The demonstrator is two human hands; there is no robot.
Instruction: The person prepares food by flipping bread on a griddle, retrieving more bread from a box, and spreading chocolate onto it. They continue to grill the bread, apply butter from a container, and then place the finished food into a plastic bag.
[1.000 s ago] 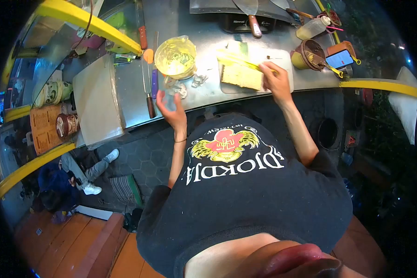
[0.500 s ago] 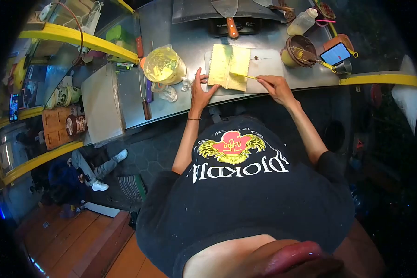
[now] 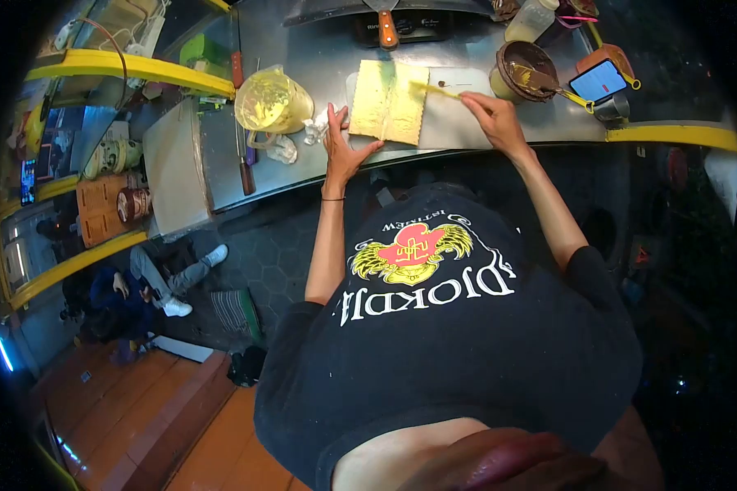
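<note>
A folded yellow flatbread lies flat on a white cutting board at the near edge of the steel counter. The left hand is open with fingers spread, its fingertips resting on the flatbread's near left edge. The right hand is clenched around a thin yellow utensil, perhaps a narrow spatula, though it is too small to be sure. The utensil's tip reaches over the flatbread's far right corner.

Just left of the flatbread stands a clear jug of yellow liquid, with a brown-handled knife beside it. To the right are a brown tub and a phone with its screen lit. A wooden-handled scraper lies at the far side. Below the counter on the left, another person sits on the floor.
</note>
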